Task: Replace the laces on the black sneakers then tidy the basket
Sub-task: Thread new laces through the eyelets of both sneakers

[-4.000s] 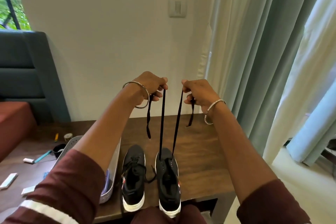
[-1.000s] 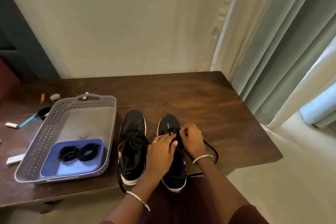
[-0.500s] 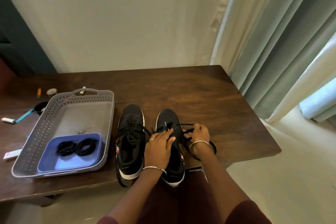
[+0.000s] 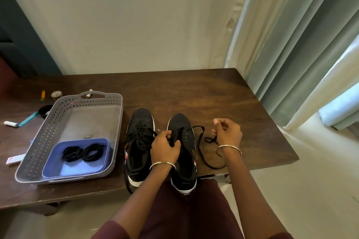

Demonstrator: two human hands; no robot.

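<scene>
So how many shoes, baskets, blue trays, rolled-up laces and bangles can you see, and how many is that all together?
Black sneakers: 2
Grey basket: 1
Blue tray: 1
Coiled laces: 2
Bangles: 2
Total: 8
</scene>
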